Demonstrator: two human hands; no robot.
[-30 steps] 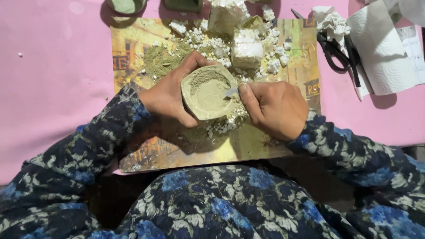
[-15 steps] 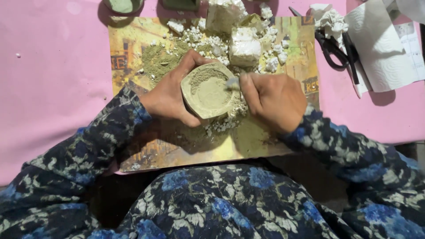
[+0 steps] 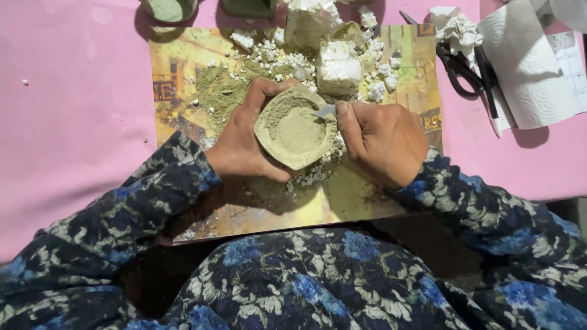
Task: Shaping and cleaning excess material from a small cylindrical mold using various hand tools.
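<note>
1. A home craft corner, set up by hand — the bench (image 3: 73,122) wears a pink cloth.
2. A printed board (image 3: 367,201) serves as work mat, strewn with white crumbs (image 3: 269,52) and greenish powder (image 3: 214,88).
3. Black scissors (image 3: 468,70) and paper towel (image 3: 526,67) lie alongside.

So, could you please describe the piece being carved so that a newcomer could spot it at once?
Look at the yellow printed board on the pink table. At its middle, the left hand cradles a greenish-tan bowl. Unlike the white blocks and crumbs behind, it is hollowed and dusty olive.
</note>
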